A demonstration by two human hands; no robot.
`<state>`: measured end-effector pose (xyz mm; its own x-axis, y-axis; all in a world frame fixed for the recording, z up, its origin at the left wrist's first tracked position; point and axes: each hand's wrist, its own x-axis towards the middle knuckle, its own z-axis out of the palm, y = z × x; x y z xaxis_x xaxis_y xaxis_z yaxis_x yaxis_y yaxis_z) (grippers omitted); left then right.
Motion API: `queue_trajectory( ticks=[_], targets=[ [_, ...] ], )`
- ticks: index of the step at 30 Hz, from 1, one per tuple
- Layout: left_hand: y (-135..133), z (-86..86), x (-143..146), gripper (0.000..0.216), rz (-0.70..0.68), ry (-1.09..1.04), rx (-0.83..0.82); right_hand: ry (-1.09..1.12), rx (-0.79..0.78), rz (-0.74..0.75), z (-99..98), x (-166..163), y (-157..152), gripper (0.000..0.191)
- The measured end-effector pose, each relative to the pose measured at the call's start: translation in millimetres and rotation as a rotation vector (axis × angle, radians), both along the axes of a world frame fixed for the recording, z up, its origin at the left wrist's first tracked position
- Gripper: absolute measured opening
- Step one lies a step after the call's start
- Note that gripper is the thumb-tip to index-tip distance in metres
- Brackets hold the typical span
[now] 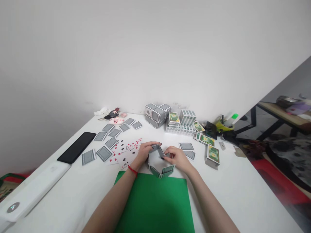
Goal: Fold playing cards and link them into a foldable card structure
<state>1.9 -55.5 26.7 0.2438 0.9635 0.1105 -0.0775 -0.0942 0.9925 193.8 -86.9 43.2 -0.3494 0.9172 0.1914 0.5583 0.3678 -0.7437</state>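
Note:
Both hands are at a ring of folded playing cards [155, 171], which stands on its edge just beyond a green sheet and has a gap on its right side. My left hand [145, 151] has its fingers closed around the ring's far left wall. On the far right, my right hand [176, 157] pinches the end of the ring between thumb and fingers. Face-up cards [124, 158] lie left of my left hand, partly behind the wrist. Two face-down cards [186, 146] rest past my right hand.
A block of folded cards [157, 114] stands by the wall, beside stacked card boxes [180, 129]. More card boxes [213, 154] lie at right. Left are scattered cards [104, 153], a black phone [77, 147] and a long white device [36, 191]. The green sheet [155, 204] lies in front.

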Motion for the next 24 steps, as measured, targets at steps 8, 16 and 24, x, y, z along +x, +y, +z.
queue_trajectory(
  ticks=[8,16,24],
  targets=[
    [-0.3,-5.8,3.9,0.033,0.113,-0.065,0.022,0.001,-0.059,0.051,2.8,1.3,1.8,0.013],
    [2.3,-10.6,3.1,0.034,0.180,-0.071,0.068,0.184,-0.180,0.054,-1.3,8.9,0.2,0.033],
    [2.1,-10.0,4.6,0.034,0.164,-0.110,0.023,0.243,-0.168,-0.160,3.5,25.9,-13.5,0.049]
  ],
)
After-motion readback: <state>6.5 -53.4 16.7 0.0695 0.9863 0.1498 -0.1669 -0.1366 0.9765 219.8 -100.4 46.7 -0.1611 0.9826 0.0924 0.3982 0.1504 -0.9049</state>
